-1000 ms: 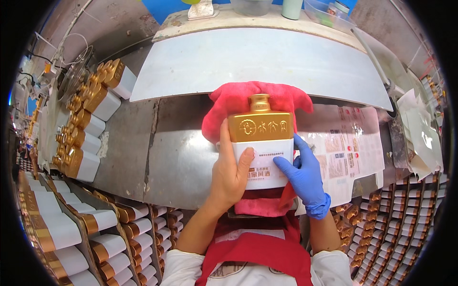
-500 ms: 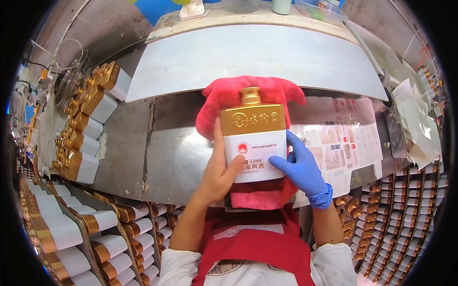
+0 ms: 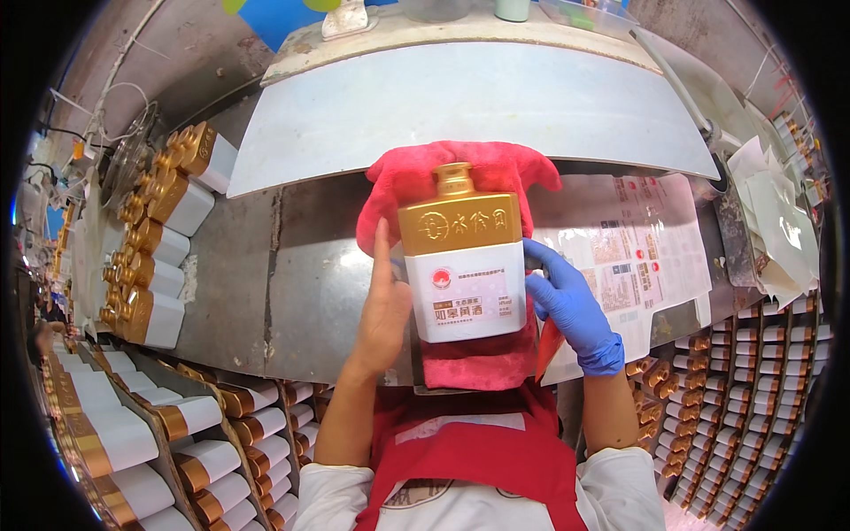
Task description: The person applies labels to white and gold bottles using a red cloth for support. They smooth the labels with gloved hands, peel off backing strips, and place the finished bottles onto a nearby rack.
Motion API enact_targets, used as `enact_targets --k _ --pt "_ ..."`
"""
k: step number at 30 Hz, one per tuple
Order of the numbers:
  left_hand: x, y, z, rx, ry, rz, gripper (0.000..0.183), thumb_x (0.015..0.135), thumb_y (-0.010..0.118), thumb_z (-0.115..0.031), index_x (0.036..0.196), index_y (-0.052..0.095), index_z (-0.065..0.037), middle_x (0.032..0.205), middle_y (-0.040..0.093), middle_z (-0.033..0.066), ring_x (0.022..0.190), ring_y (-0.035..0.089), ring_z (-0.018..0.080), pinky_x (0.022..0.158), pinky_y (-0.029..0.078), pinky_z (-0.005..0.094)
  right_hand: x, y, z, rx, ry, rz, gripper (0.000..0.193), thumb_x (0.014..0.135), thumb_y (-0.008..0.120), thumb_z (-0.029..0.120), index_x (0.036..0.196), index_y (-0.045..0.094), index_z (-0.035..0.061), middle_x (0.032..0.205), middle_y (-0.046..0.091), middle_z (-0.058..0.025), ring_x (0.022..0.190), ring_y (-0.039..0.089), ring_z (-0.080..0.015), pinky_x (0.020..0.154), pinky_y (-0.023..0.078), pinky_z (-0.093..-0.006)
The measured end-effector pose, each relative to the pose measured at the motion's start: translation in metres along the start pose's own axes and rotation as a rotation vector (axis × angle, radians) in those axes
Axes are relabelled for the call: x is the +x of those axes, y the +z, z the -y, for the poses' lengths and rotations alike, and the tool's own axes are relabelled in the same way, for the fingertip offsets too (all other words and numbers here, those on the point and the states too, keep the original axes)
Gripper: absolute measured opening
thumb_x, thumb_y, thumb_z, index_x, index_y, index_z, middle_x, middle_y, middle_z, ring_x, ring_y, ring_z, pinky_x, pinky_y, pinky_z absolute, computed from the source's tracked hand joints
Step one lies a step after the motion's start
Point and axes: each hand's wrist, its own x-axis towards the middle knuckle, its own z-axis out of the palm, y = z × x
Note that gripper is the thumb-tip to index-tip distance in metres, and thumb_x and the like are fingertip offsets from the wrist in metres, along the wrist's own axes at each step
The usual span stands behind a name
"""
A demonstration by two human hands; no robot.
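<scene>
A flat bottle (image 3: 464, 265) with a gold top, gold cap and white lower half lies on a red cloth (image 3: 416, 181) over a metal worktop. My bare left hand (image 3: 382, 310) presses flat against the bottle's left side, fingers pointing up. On the other side, my right hand (image 3: 567, 305), in a blue glove, grips the bottle's right edge. A small label with a red mark and dark writing sits on the white front. A thin red strip (image 3: 547, 347) shows just below the gloved hand.
Printed label sheets (image 3: 637, 252) lie on the worktop (image 3: 248, 283) to the right. Several gold-and-white bottles (image 3: 164, 221) stand in rows at the left, and more fill crates (image 3: 133, 434) at lower left and lower right (image 3: 735, 416). A curved white panel (image 3: 460, 106) rises behind the cloth.
The bottle, held between both hands, now appears larger and closer to the camera. My left hand has shifted from the white front to the bottle's left edge.
</scene>
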Motion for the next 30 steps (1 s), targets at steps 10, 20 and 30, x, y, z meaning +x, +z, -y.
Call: enact_targets --k 10,20,30 --pt "0.003 0.001 -0.010 -0.117 -0.037 0.020 0.069 0.092 0.043 -0.006 0.149 0.006 0.003 0.154 0.018 0.0149 0.141 0.019 0.0221 0.113 0.014 0.0326 -0.001 0.006 0.006 -0.040 -0.003 -0.035 0.054 0.088 0.065 0.022 0.136 0.046 0.0043 0.108 0.058 -0.0044 0.073 0.051 -0.0044 0.068 0.047 -0.0198" --pt "-0.005 0.009 -0.007 -0.234 -0.056 0.006 0.087 0.085 0.062 -0.006 0.150 0.003 0.000 0.149 0.027 0.0150 0.133 0.034 0.0224 0.107 0.030 0.0334 0.019 -0.040 -0.030 0.903 0.117 -0.165 0.049 0.095 0.046 0.051 0.105 0.060 0.0050 0.082 0.063 -0.0057 0.046 0.038 -0.0056 0.041 0.029 -0.0192" --pt "-0.004 0.016 -0.011 -0.161 -0.099 0.017 0.094 0.082 0.063 0.004 0.149 -0.003 0.000 0.144 0.034 0.0150 0.129 0.041 0.0222 0.105 0.036 0.0354 0.008 -0.048 -0.046 0.974 0.131 -0.009 0.045 0.097 0.046 0.046 0.103 0.063 0.0045 0.082 0.064 -0.0074 0.044 0.035 -0.0062 0.041 0.028 -0.0192"
